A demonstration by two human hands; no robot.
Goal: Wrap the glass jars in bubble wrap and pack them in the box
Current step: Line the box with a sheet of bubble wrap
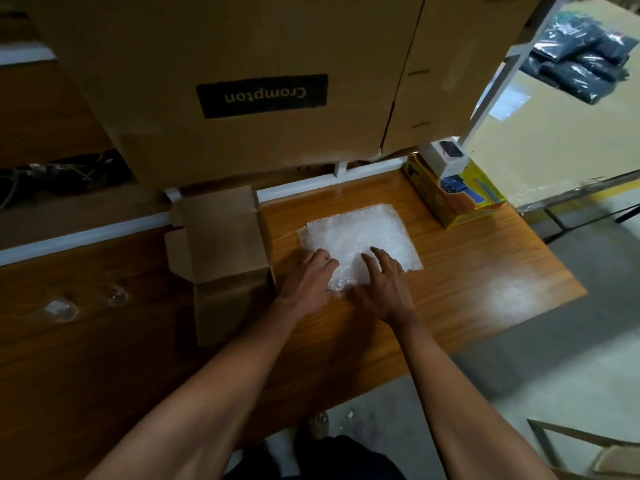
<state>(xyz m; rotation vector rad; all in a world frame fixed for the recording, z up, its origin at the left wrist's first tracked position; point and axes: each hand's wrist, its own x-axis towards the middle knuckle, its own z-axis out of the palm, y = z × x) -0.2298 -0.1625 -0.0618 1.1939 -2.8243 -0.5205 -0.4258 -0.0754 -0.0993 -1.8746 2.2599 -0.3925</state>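
Bubble wrap [360, 240] lies flat near the table's [467, 278] far right corner. Left hand [308, 275] and right hand [384, 282], fingers spread, press its near edge. Open box [221, 251] stands just left. Two jars [86, 303] sit further left.

Counts on the wooden table [450, 306]

One sheet of bubble wrap [360, 237] near the back edge, two hands on it: left hand [308, 278], right hand [384, 289]. One open small box [221, 244] beside the sheet. Two glass jars [62, 308] [117, 295] toward the left edge. One yellow carton [453, 199] at the back right corner.
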